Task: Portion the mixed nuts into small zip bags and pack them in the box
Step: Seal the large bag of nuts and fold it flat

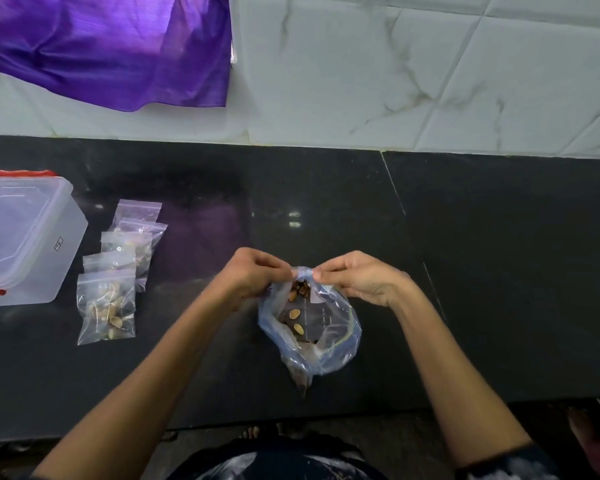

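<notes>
**Nuts in the big bag, both hands at its mouth**

Nuts (296, 314) lie inside a large bluish plastic bag (340, 341) that sits on the dark countertop (482, 271), close to the near edge and straight in front of the person. A few pale, almond-like pieces show through the open part of the bag, with darker pieces around them; the blur makes the kinds hard to tell apart. The bag's lower end trails toward the counter's edge.

Just beyond, the two hands meet at the bag's gathered top. The left hand (253, 271) pinches the plastic from the left with curled fingers, and the right hand (357, 275) pinches the same bunched rim from the right. Their fingertips are almost touching, with a small twist of plastic between them.

Farther left on the counter, a cluster of small clear zip bags (118, 271) lies overlapping in a rough row; the nearest one (106, 308) plainly holds nuts, and some behind it do too. Just beside them, at the left edge of view, stands a translucent plastic box (25, 244) with its lid on and red clasps (23, 173) at its sides.

Beyond the counter rises a pale marbled tile wall (395, 71), with a purple cloth (118, 50) hanging at the upper left.
</notes>
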Demonstrator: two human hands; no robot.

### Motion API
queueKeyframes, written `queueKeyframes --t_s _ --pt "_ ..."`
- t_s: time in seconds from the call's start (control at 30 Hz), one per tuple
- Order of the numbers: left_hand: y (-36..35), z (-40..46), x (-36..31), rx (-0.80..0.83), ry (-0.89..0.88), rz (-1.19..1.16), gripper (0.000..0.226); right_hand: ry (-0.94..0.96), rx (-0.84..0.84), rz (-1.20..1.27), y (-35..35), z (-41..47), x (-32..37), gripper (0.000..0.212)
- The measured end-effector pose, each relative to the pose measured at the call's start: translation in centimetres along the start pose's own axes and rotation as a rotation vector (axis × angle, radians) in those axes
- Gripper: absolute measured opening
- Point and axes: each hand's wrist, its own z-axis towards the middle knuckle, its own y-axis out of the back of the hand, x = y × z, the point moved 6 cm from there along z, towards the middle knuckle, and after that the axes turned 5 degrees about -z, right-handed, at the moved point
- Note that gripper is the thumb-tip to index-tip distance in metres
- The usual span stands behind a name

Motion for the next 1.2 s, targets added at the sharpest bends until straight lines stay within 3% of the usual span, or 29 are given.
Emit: queueKeyframes --t_s 0.1,0.17,0.23,0.3,0.37,0.43,0.5,0.57,0.6,0.7,0.77,0.83,0.9,0.97,1.1,1.2 --pt "-1.0 -2.5 -2.4 -0.371 -0.537 0.567 0.005 0.139 -0.307 -0.445 -0.6 -0.4 1.1 0.018" --pt "-2.6 -4.0 -2.7 -0.463 -0.680 0.690 0.017 0.270 -0.546 -0.557 -1.2 -1.6 2.5 0.013" --pt "-2.2 -3.7 -2.3 -0.484 -0.610 0.583 0.021 0.323 -0.600 -0.512 -0.9 -2.3 3.0 0.015" --pt "-0.5 -2.7 -1.5 -0.407 -0.369 0.282 0.020 0.206 -0.408 -0.399 -0.2 -2.1 1.7 0.024" --pt "0.5 -2.1 -0.2 -0.157 -0.098 -0.187 0.032 0.060 -0.107 -0.150 0.2 -2.0 -0.5 0.028" --pt "1.0 -2.1 1.3 0.120 0.062 -0.487 0.045 0.022 0.099 0.143 0.0 -2.4 -2.2 0.030" --pt "1.7 -2.3 2.8 0.286 0.097 -0.592 0.062 0.018 0.194 0.336 -0.2 -2.7 -3.0 0.039" --pt "2.0 -2.2 4.0 0.367 0.091 -0.664 0.082 0.030 0.187 0.370 -0.7 -2.7 -3.0 0.042" --pt "2.0 -2.2 4.2 0.373 0.073 -0.700 0.082 0.042 0.157 0.367 -0.9 -2.7 -2.7 0.038" --pt "1.5 -2.5 3.8 0.181 0.030 -0.646 0.056 0.058 -0.067 0.376 -1.5 -2.5 -1.9 0.027" --pt "1.5 -3.1 3.1 -0.114 -0.069 -0.447 0.044 0.100 -0.406 0.118 -1.2 -3.1 -1.3 0.022" --pt "1.7 -4.7 1.4 -0.459 -0.296 -0.188 0.030 0.235 -0.788 -0.228 -1.6 -4.8 0.2 0.021" --pt "0.6 -6.4 -0.5 -0.584 -0.535 -0.081 0.025 0.403 -0.951 -0.342 -3.0 -6.0 1.4 0.022" --pt "0.1 -6.5 -0.4 -0.550 -0.550 -0.187 0.027 0.396 -0.902 -0.216 -2.9 -6.2 1.2 0.024" --pt "0.0 -4.2 4.3 -0.082 0.028 -0.907 0.034 0.138 -0.275 0.493 -2.3 -5.4 -1.6 0.041" --pt "0.4 -4.3 7.7 0.032 0.224 -0.894 0.029 0.061 -0.086 0.441 -2.7 -5.4 -3.5 0.039"
